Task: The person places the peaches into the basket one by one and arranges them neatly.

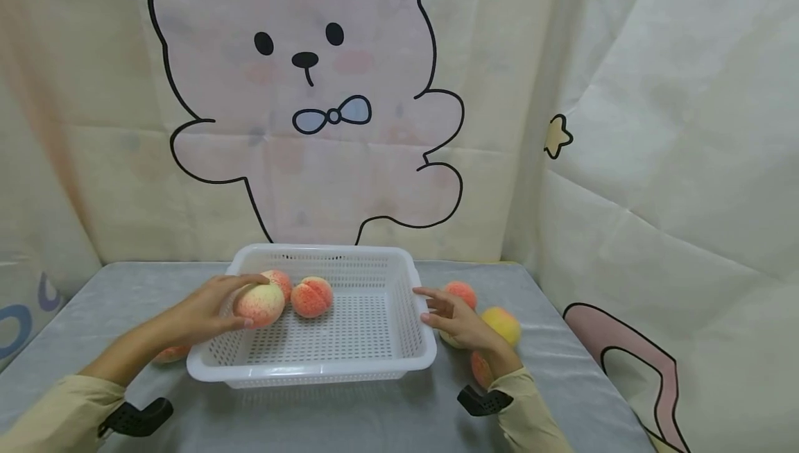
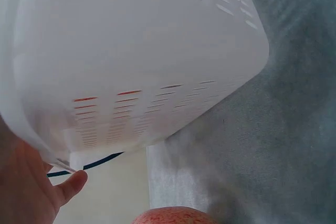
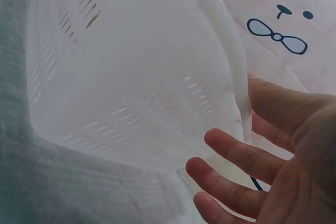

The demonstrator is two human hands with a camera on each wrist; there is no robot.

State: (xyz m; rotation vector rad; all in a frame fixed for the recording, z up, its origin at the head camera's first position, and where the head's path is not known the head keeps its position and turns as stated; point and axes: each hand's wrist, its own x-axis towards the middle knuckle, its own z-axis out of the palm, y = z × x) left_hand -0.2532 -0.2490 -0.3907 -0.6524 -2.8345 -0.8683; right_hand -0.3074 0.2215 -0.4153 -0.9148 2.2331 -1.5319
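Note:
A white perforated plastic basket (image 1: 312,373) stands on the grey cloth, its outer wall (image 2: 136,40) filling much of the left wrist view. At its left side, my left hand (image 1: 202,311) reaches over the rim and holds a pale pink-yellow peach (image 1: 259,305), fingers over the top and thumb at the lower side. Inside, beside this peach, lie a red peach (image 1: 312,297) and a partly covered one (image 1: 281,281). My right hand (image 1: 458,318) grips the basket's right rim, with several fingers (image 3: 236,153) along the outer wall in the right wrist view.
Right of the basket lie a red peach (image 1: 460,293), a yellow peach (image 1: 502,325) and others partly hidden by the right arm. Another peach (image 1: 171,354) sits under the left forearm. A curtain with a cartoon bear (image 1: 324,182) hangs behind the table (image 1: 349,418).

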